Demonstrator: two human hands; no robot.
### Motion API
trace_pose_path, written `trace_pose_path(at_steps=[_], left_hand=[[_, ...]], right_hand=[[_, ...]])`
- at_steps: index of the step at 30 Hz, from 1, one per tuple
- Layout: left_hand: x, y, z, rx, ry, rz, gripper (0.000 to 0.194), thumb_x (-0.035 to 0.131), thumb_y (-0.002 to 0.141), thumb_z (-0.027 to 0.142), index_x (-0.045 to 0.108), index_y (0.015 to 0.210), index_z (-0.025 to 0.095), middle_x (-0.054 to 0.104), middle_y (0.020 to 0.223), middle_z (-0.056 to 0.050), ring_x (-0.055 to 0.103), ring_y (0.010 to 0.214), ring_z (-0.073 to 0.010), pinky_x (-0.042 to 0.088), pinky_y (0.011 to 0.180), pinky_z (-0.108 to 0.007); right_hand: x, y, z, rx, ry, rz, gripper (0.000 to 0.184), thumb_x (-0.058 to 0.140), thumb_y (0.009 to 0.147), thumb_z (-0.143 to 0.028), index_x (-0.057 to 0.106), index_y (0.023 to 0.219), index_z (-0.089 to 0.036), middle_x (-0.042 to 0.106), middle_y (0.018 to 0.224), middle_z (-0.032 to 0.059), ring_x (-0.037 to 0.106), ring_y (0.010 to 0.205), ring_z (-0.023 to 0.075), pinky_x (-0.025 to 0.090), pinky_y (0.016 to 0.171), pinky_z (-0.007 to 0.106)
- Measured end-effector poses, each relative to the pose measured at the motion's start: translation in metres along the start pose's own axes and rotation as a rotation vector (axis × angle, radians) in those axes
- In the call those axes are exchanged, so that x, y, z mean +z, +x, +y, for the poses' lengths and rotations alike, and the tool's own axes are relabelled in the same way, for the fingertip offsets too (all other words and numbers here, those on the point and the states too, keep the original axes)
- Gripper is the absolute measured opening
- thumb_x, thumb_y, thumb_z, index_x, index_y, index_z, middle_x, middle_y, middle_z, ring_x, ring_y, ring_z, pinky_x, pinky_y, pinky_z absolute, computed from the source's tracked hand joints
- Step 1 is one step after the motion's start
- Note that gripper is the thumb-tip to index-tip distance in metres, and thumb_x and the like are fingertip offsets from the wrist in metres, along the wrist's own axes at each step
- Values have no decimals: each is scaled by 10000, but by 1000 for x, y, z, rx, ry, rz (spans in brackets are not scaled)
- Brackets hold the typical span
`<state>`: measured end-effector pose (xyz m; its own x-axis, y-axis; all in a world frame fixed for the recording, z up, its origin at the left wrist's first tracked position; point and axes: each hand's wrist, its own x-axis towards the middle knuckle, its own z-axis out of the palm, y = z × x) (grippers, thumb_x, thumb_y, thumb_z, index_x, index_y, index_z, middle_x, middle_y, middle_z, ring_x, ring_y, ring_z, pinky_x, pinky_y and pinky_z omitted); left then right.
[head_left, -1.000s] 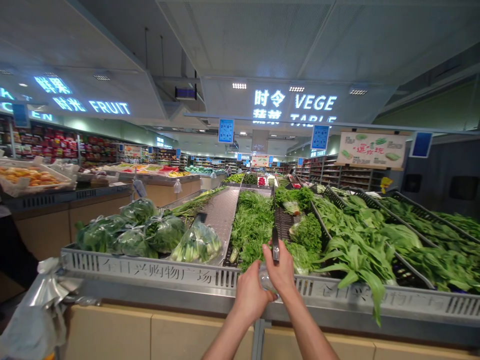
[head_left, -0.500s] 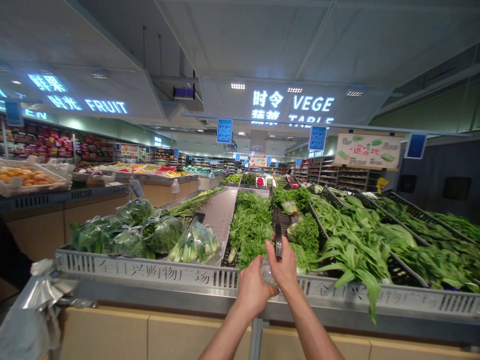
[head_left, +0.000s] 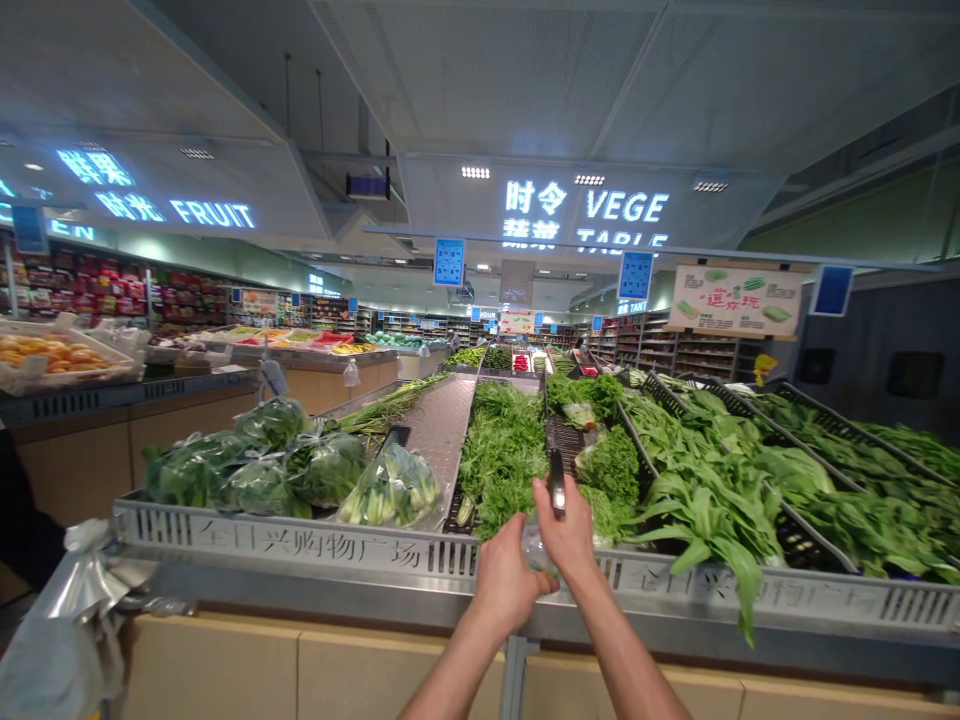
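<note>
In the head view, a clear spray bottle with a dark head (head_left: pixel 556 478) points away from me over the front edge of the vegetable display. Around its neck and head my right hand (head_left: pixel 567 525) is closed. My left hand (head_left: pixel 510 572) wraps the clear body from the left and below; much of the body is hidden by my fingers. Just beyond the hands lie frilly leafy greens (head_left: pixel 504 440) and curly lettuce (head_left: pixel 609 470) in dark crates. Neither hand touches the vegetables.
A grey slatted rail (head_left: pixel 300 540) runs along the display front. Bagged greens (head_left: pixel 390 490) lie left, long-leafed greens (head_left: pixel 709 490) right, one leaf hanging over the rail. Plastic bags (head_left: pixel 71 630) hang at lower left. Oranges (head_left: pixel 49 352) and other fruit stand farther left.
</note>
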<state>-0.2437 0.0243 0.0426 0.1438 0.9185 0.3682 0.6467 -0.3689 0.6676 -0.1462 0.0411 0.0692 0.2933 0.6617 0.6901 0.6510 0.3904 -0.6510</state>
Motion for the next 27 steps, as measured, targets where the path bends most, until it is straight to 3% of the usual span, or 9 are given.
trace_pose_path(at_steps=[14,27], left_hand=[[-2,-2,-1,17,-2,-23,684,690,434,245,419,1061,210,578,991,-12,541,874,-194,393,686,-218],[-2,-4,-6,-5,4,-12,750,692,433,240,393,1117,171,550,1061,-50,524,929,-208,389,755,-231]], right_hand=[[3,-4,2,-39,21,-6,378,397,735,-462,483,939,-156,575,806,57,534,711,155,395,637,258],[6,-7,-1,-55,32,-19,382,397,739,-453,487,953,-149,576,789,54,532,689,152,399,622,257]])
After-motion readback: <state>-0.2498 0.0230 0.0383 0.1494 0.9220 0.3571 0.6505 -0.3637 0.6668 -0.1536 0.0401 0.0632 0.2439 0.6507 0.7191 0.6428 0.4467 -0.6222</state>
